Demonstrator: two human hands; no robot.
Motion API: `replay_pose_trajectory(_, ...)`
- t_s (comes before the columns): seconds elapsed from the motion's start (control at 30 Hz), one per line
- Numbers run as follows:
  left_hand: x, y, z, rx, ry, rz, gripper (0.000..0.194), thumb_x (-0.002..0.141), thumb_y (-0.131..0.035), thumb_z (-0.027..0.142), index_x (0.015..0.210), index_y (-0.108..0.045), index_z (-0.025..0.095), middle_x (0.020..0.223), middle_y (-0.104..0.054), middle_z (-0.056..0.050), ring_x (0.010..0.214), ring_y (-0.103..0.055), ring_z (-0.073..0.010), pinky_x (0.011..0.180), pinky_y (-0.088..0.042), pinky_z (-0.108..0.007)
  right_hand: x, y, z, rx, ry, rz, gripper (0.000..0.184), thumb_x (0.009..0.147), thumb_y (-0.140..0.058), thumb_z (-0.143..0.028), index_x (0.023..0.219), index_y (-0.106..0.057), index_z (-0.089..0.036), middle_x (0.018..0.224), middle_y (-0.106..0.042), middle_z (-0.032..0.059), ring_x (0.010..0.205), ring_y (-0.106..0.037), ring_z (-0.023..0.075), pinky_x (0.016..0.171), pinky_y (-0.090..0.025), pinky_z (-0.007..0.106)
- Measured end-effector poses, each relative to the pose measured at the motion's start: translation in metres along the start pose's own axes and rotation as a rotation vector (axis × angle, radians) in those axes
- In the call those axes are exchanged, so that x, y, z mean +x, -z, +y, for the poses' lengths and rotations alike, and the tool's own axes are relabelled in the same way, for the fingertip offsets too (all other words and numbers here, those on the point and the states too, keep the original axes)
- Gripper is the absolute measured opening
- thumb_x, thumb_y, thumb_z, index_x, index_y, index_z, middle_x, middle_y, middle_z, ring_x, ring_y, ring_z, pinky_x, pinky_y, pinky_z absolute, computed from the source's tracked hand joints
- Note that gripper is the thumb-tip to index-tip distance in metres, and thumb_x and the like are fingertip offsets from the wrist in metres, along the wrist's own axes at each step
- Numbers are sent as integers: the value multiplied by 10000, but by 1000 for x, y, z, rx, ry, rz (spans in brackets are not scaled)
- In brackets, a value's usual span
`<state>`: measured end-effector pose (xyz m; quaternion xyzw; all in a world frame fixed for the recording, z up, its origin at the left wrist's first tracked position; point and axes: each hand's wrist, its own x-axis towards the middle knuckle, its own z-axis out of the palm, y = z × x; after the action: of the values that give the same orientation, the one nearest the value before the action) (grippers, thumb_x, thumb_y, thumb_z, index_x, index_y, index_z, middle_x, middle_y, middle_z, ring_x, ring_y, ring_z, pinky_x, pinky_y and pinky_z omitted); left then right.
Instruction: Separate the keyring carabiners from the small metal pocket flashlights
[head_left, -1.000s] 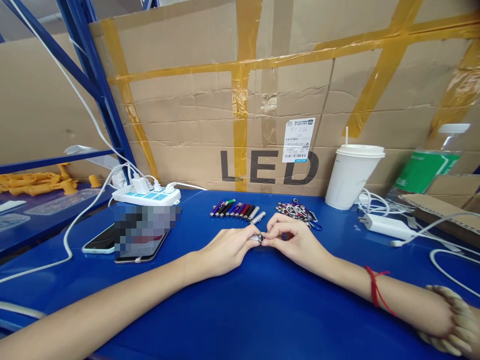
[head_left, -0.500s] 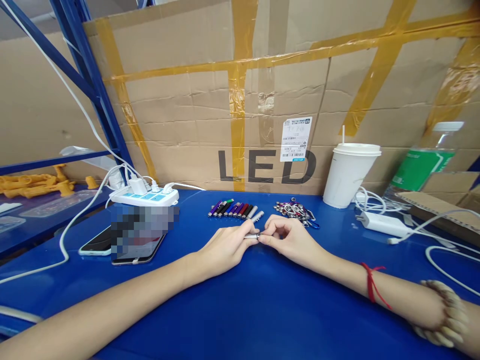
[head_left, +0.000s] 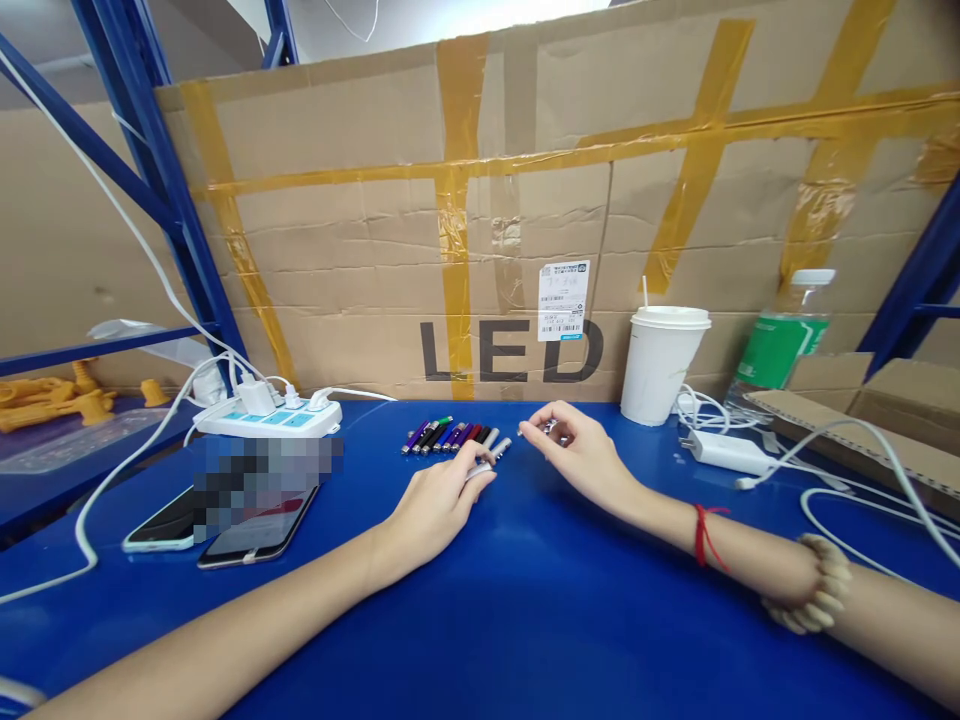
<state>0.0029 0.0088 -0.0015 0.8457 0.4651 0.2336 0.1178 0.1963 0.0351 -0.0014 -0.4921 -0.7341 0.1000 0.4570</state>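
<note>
My left hand (head_left: 435, 508) is closed around a slim silver tube (head_left: 480, 470), like a small penlight, just above the blue table (head_left: 480, 620). Close beyond its fingertips lies another silver tube (head_left: 502, 449). Further back, a row of several small tubes (head_left: 448, 437) in purple, black, blue, red and silver lies side by side. My right hand (head_left: 585, 460) is apart from the left, with thumb and forefinger pinched together. A tiny shiny bit shows at its fingertips, too small to name. Behind that hand, a pile of small metal clasps (head_left: 553, 430) is mostly hidden.
Two phones (head_left: 259, 530) and a white power strip (head_left: 270, 420) with plugs are at left. On the right stand a white paper cup (head_left: 660, 365) and a green-labelled bottle (head_left: 780, 345), near a white charger (head_left: 727, 452) with cables. A large cardboard box (head_left: 360, 260) forms the back.
My right hand has moved away from the silver tube, up and back over the clasp pile. My left hand keeps the tube. The camera view has shifted slightly.
</note>
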Motion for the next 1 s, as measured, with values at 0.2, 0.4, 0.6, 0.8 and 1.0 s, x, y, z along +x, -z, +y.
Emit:
replay_pose_trajectory(0.2,-1,1,2,-40,-47,-76,230,895,-288,383,1022,-431,256,787,-599,28,718,-577,-141,666,-399,-240,22,18,36,-325,27,16,258,769,-516,-441,700,-637,-224,828,-602,-1,630,-565,109,511,-355,220)
replay_pose_trajectory(0.4,-1,1,3,-42,-42,-88,247,896,-282,396,1039,-431,261,845,-612,17,742,-579,-150,695,-402,-253,29,26,53,-463,18,-98,245,714,-554,-456,652,-663,-245,805,-613,-1,697,-569,142,514,-353,229)
replay_pose_trajectory(0.6,-1,1,3,-31,-51,-93,241,897,-285,387,1038,-434,261,874,-618,15,753,-585,-148,704,-406,-251,34,30,55,-438,30,-116,302,778,-468,-471,713,-657,-245,815,-634,-6,675,-575,131,516,-353,229)
replay_pose_trajectory(0.8,-1,2,3,-29,-57,-84,258,895,-282,399,1038,-442,257,878,-620,9,778,-591,-153,723,-412,-253,28,36,50,-549,334,-213,330,798,-454,-476,713,-626,-207,686,-641,7,605,-571,124,495,-321,220)
replay_pose_trajectory(1.0,-2,2,3,-30,-54,-90,264,894,-286,398,1054,-443,257,881,-616,2,790,-590,-160,746,-413,-269,24,31,52,-648,712,-339,307,848,-426,-383,698,-599,-179,654,-629,21,578,-557,115,562,-343,223)
